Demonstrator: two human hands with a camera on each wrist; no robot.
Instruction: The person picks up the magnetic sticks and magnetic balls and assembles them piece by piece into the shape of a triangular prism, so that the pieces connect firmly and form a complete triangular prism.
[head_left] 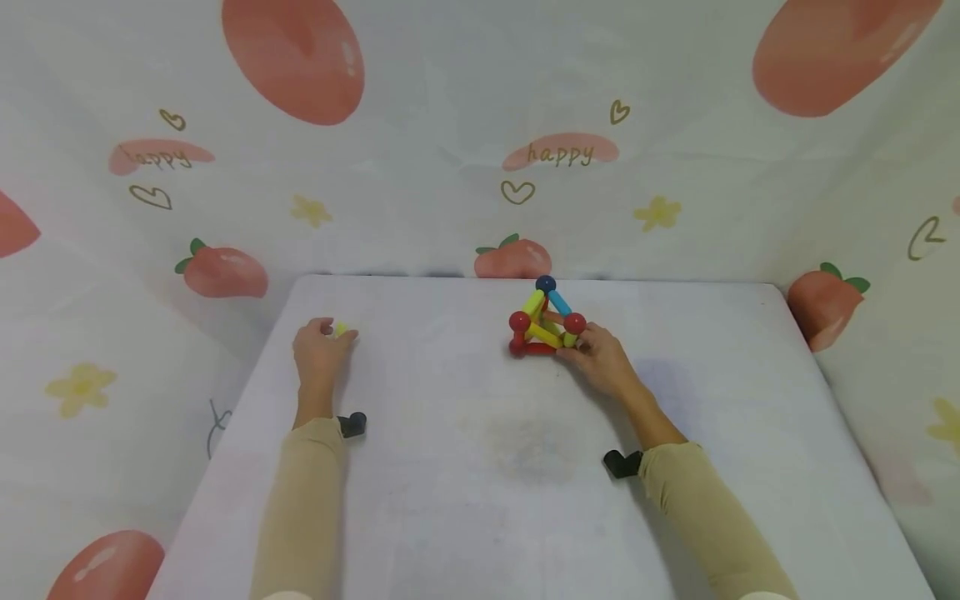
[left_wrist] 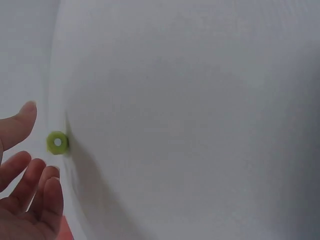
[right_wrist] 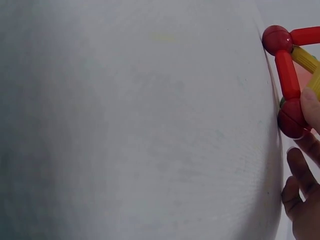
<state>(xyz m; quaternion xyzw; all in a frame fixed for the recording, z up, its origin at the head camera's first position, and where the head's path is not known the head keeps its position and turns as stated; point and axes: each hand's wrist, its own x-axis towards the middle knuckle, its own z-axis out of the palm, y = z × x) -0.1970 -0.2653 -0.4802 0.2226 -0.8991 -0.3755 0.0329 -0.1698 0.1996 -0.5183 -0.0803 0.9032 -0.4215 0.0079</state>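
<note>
At the table's back left, my left hand has its thumb and fingers spread around a yellow-green magnetic rod. In the left wrist view the rod shows its round end, with a gap between it and the fingertips. Right of centre near the back edge stands a magnetic ball-and-rod frame, with red balls low down and a dark blue ball on top. My right hand grips its lower right corner. In the right wrist view the thumb presses on a red ball.
A white cloth covers the table, whose back edge meets a patterned fabric backdrop. Black camera mounts sit at both wrists.
</note>
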